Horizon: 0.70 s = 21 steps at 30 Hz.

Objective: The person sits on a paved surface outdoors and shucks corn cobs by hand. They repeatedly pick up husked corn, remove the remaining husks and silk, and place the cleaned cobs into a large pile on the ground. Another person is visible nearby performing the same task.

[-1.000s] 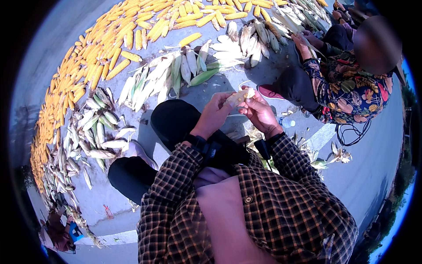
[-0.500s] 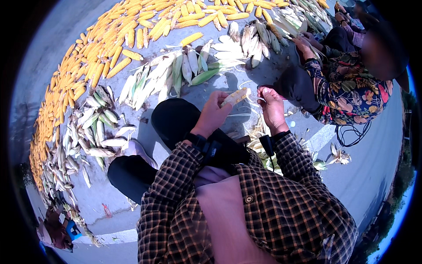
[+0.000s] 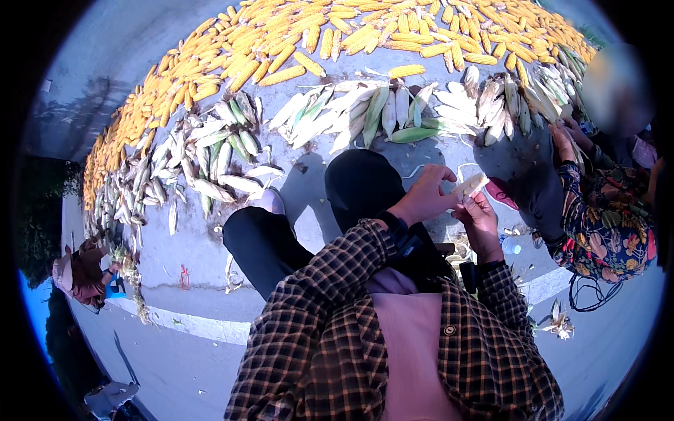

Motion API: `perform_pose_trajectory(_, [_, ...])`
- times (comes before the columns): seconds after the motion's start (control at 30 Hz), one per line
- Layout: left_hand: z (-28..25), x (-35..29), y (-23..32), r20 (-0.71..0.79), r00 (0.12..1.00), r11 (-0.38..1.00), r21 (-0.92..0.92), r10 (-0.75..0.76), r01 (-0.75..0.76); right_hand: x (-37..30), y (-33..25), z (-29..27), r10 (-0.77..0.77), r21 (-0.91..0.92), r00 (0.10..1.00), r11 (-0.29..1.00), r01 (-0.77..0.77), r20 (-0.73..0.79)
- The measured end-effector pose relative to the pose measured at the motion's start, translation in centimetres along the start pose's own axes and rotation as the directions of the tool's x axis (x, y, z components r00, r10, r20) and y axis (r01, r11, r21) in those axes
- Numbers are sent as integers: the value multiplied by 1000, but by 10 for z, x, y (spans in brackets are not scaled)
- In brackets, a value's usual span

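Note:
A short, pale ear of corn (image 3: 472, 185), partly yellow, is held up between my two hands in front of my right knee. My left hand (image 3: 425, 196) grips its near end, the index finger lifted above it. From below, the fingertips of my right hand (image 3: 480, 216) pinch the cob, the thumb by its underside. Part of the cob is hidden behind the fingers. Beyond my hands lies a row of unpeeled ears in pale and green husks (image 3: 375, 112).
Husked yellow corn (image 3: 246, 52) spreads across the ground in a wide band. More unpeeled ears (image 3: 217, 151) are heaped at left. Close on my right sits a person in a flowered top (image 3: 607, 231), near a black cable (image 3: 597, 295). Another person (image 3: 88, 274) is at far left.
The view has swung left, so the scene sits further right. My right hand, apart from the cob before, has come against it. The left hand still holds it.

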<state>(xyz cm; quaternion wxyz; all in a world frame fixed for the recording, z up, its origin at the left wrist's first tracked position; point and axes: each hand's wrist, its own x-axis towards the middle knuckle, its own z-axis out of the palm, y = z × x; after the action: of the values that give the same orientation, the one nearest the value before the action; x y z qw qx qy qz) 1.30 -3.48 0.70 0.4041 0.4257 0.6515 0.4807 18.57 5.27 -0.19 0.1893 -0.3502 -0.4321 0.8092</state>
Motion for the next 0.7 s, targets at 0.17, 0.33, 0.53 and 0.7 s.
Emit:
perform_pose_trajectory(0.17, [8, 5, -17, 17, 999, 997, -67, 48, -47, -7, 0, -4, -15, -247, 988, 968, 52, 152])
perform_pose_trajectory(0.33, [11, 9, -17, 79, 995, 998, -17, 61, -60, -13, -5, 1, 5, -198, 993, 980, 18, 115])
perform_pose_trajectory(0.53, [4, 0, -1, 74, 991, 973, -192, -112, 124, -11, -4, 2, 25, -297, 985, 954, 28, 173])
perform_pose_trajectory(0.7, [1, -4, 0, -11, 998, 995, -82, -61, 60, -10, -7, 5, -8, -98, 995, 995, 18, 101])
